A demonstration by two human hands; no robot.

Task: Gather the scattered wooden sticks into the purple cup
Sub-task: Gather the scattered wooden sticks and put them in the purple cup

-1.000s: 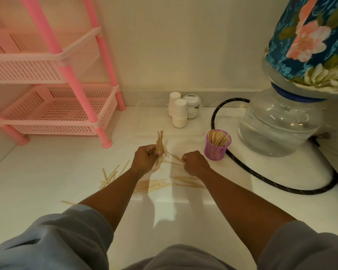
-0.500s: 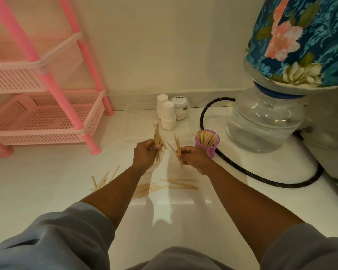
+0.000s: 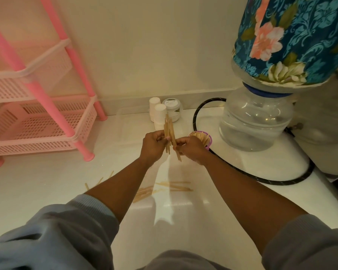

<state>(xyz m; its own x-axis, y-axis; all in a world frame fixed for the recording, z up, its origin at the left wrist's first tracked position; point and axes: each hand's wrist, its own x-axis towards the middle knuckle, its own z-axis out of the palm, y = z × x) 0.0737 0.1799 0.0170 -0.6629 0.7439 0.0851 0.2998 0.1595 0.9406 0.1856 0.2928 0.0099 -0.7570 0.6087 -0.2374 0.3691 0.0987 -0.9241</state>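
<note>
Left hand (image 3: 152, 145) and right hand (image 3: 189, 148) grip one upright stick bundle (image 3: 168, 131), fingers curled | purple cup (image 3: 206, 139) beside right hand | loose sticks (image 3: 164, 189) on worktop | risk: uneven bundle slips, scattering sticks.

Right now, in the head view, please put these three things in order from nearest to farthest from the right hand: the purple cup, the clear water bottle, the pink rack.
Measured from the right hand:
1. The purple cup, just beyond the hand on its right, partly hidden by it.
2. The clear water bottle, farther right, near the wall.
3. The pink rack, far across on the left side.
</note>
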